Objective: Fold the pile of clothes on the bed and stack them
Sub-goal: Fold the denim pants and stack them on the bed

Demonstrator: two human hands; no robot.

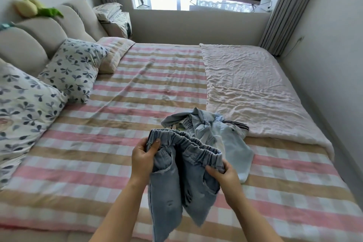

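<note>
A pair of light blue denim pants (176,182) with an elastic waistband hangs in front of me above the bed's near edge. My left hand (142,156) pinches the left end of the waistband, thumb on top. At the waistband's right end, my right hand (224,175) grips the cloth with curled fingers. The legs dangle down, crumpled. Just behind the pants lies the pile of clothes (208,125): pale blue garments and a dark striped piece, loosely heaped on the checked bed sheet (98,143).
A crumpled pale pink blanket (251,88) covers the bed's right side. Leaf-print pillows (72,68) and a padded headboard (39,33) line the left. Walls close in on the right, a window ledge at the far end.
</note>
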